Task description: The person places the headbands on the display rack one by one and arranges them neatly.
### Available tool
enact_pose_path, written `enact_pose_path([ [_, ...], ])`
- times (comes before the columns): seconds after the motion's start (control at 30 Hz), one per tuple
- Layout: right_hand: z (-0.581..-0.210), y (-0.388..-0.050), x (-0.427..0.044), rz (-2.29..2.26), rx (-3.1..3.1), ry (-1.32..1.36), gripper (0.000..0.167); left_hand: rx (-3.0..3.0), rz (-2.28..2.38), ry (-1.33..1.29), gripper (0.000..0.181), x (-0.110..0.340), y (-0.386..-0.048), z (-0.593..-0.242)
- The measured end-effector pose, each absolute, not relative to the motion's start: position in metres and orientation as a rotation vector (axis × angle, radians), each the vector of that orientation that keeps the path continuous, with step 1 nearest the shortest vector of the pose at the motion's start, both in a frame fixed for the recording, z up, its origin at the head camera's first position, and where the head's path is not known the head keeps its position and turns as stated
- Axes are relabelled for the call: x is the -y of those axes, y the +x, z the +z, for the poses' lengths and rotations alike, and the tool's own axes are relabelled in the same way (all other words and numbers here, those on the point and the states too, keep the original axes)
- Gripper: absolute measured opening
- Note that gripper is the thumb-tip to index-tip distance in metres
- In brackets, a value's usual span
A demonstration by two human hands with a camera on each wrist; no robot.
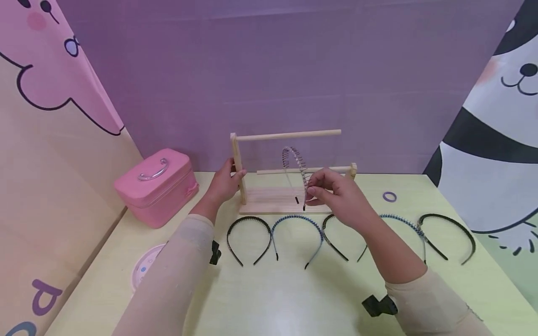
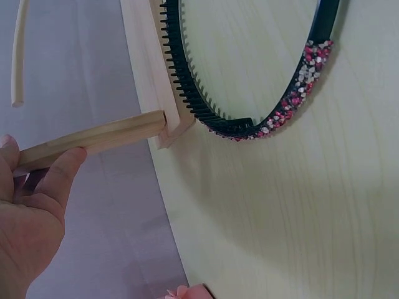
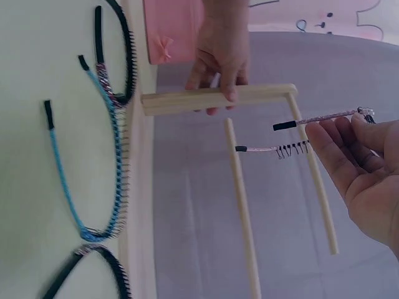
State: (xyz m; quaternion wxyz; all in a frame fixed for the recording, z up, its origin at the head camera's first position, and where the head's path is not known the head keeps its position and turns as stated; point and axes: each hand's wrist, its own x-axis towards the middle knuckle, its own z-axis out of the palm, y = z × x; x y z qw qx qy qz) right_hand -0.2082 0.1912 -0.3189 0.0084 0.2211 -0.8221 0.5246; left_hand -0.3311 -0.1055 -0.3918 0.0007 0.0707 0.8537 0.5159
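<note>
A wooden rack stands at the table's back, with an upper rod (image 1: 290,136), a lower rod (image 1: 269,171) and a flat base (image 1: 269,200). My left hand (image 1: 222,186) grips its left post (image 1: 236,156), thumb on the near side. My right hand (image 1: 342,198) pinches one leg of a thin pinkish toothed headband (image 1: 299,161) between thumb and fingers. The headband is held upright, arch up, in front of the lower rod and below the upper one. Both its dark tips point down. Whether it touches a rod I cannot tell.
Several headbands lie in a row before the rack, among them a black one (image 1: 249,218) and a blue one (image 1: 296,216). A pink case (image 1: 155,191) stands at left, near a round pinkish item (image 1: 140,268). A purple ring (image 1: 389,192) lies at right.
</note>
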Motion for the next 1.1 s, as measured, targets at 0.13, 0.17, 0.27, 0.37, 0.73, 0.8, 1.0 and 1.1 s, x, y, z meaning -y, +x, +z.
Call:
enact_pose_path([
  [0.13,-0.307,-0.208,-0.205,1.605,2.453,0.658,0.012,-2.677,1.627,0.219,0.05,0.105,-0.331,-0.391],
  [0.17,-0.304,-0.207,-0.208,1.6,2.419,0.646,0.012,-2.676,1.627,0.221,0.05,0.105,-0.331,-0.391],
  [0.27,-0.298,-0.207,-0.217,1.577,2.326,0.607,0.012,-2.672,1.63,0.225,0.049,0.104,-0.331,-0.391],
  [0.37,-0.293,-0.208,-0.226,1.591,2.219,0.592,0.01,-2.666,1.625,0.225,0.049,0.104,-0.33,-0.39],
  [0.73,-0.284,-0.217,-0.244,1.467,2.079,0.445,0.013,-2.67,1.615,0.232,0.053,0.105,-0.331,-0.389],
  [0.8,-0.285,-0.22,-0.246,1.417,2.101,0.39,0.015,-2.668,1.614,0.228,0.053,0.105,-0.331,-0.389],
  [1.0,-0.295,-0.233,-0.252,1.416,2.094,0.342,0.016,-2.653,1.627,0.232,0.054,0.105,-0.332,-0.389],
  [1.1,-0.304,-0.242,-0.25,1.47,2.08,0.38,0.015,-2.661,1.616,0.228,0.053,0.106,-0.331,-0.39],
])
